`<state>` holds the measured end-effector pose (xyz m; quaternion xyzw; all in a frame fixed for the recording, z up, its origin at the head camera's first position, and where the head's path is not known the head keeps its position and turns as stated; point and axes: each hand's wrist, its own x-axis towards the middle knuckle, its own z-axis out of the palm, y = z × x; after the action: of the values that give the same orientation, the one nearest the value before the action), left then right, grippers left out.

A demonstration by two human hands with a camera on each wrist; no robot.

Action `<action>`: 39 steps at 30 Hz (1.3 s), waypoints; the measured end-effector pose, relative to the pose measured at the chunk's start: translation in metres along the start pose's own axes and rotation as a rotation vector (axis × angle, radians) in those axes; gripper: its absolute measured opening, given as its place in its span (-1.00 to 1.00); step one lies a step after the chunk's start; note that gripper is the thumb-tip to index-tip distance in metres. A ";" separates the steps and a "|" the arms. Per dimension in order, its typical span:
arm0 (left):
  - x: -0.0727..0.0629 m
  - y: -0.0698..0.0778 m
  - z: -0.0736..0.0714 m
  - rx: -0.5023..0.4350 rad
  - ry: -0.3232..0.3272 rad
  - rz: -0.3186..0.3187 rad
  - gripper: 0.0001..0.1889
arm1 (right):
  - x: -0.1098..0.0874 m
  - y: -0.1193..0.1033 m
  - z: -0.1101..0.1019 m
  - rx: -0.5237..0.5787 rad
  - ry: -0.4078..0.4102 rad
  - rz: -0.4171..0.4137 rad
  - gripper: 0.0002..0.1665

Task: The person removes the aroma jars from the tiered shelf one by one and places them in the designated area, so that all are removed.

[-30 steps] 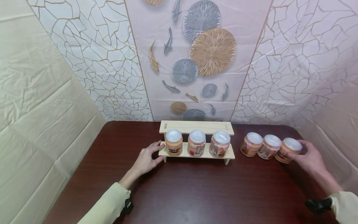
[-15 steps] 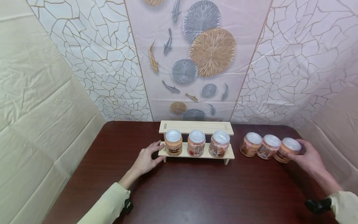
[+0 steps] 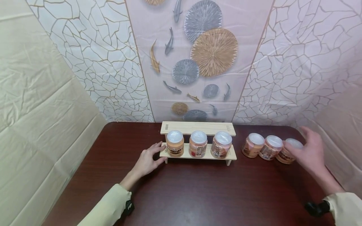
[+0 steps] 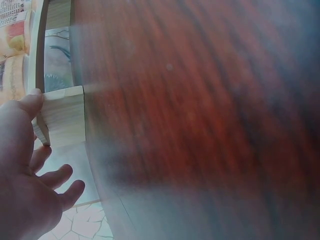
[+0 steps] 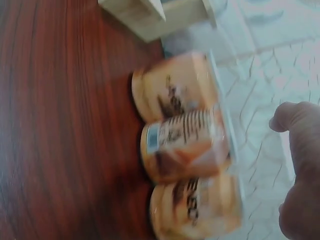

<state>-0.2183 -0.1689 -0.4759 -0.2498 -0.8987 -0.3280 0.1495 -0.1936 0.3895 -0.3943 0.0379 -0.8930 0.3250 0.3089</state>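
Observation:
A two-tier wooden rack stands at the back of the dark table. On its lower tier sit a left jar, a middle jar and a right jar, all with clear lids. My left hand holds the rack's left end, thumb at the front edge, as the left wrist view also shows. To the right of the rack, three more jars stand in a slanted row on the table. My right hand hovers with spread fingers over the outermost jar, partly covering it; in the right wrist view it is apart from the jars.
The other two table jars, one nearest the rack and one in the middle, stand close together. Behind the table hangs a patterned cloth, with plain beige cloth along the left side.
My right hand has let go of the outermost jar and risen slightly up and to the left. The left hand, rack and jars have stayed put.

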 end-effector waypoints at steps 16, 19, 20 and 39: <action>0.001 0.001 -0.001 0.008 -0.005 -0.005 -0.50 | -0.018 -0.068 0.051 0.271 -0.151 -0.170 -0.17; 0.002 0.001 -0.001 0.006 -0.005 -0.004 -0.50 | -0.023 -0.075 0.063 0.311 -0.200 -0.163 -0.16; 0.001 0.001 -0.001 0.006 -0.005 -0.005 -0.49 | -0.025 -0.078 0.066 0.318 -0.214 -0.160 -0.16; -0.001 0.000 0.001 0.011 -0.007 -0.012 -0.50 | -0.043 -0.109 0.120 0.556 -0.242 -0.095 -0.14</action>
<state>-0.2176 -0.1683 -0.4770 -0.2445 -0.9026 -0.3229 0.1459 -0.1928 0.2254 -0.4297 0.2011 -0.7973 0.5354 0.1928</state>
